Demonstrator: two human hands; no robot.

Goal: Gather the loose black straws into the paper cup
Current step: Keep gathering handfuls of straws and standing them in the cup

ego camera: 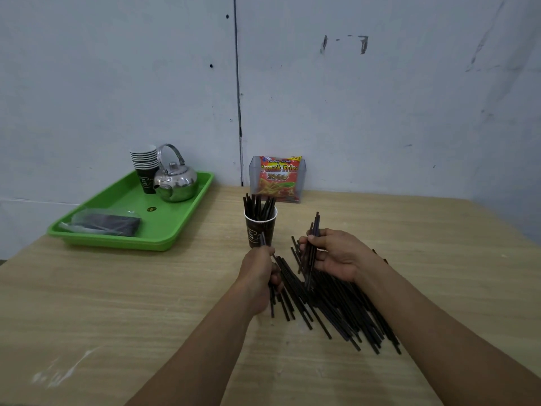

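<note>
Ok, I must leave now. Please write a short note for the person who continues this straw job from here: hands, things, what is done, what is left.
Left hand: grips a few black straws, just in front of the paper cup.
Right hand: holds a small bundle of straws, raised over the pile.
Done: a bunch of straws already stands in the cup.
Left: a big loose pile lies on the table; both handfuls must also go in.

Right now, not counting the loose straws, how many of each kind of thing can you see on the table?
Green tray: 1
Kettle: 1
Stack of cups: 1
Paper cup with straws: 1
Snack packet: 1
Clear holder: 1
Plastic bag: 1
Total: 7
</note>
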